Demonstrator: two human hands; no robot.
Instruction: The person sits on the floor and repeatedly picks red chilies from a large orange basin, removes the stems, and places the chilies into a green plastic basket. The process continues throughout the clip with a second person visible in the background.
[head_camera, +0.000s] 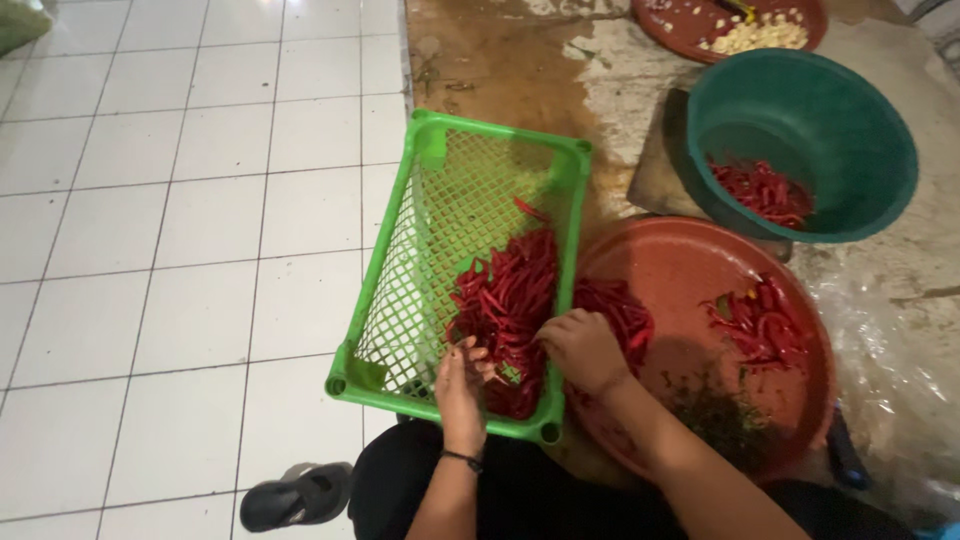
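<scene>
A green plastic mesh basket (440, 215) lies tilted on the floor, with a heap of red chilies (505, 290) in its lower right part. My left hand (460, 385) rests at the basket's near rim, fingers pinched on a chili from the heap. My right hand (583, 348) reaches over the basket's right wall, fingers curled on the chilies where they spill onto a round red tray (690, 265). More chilies (760, 325) and green stems lie on that tray.
A teal bowl (850, 120) with some chilies stands behind the tray. Another red tray (690, 25) with pale peeled cloves is at the top. White tiled floor lies left; a dark sandal (295, 495) sits near my knee. Clear plastic sheeting lies at right.
</scene>
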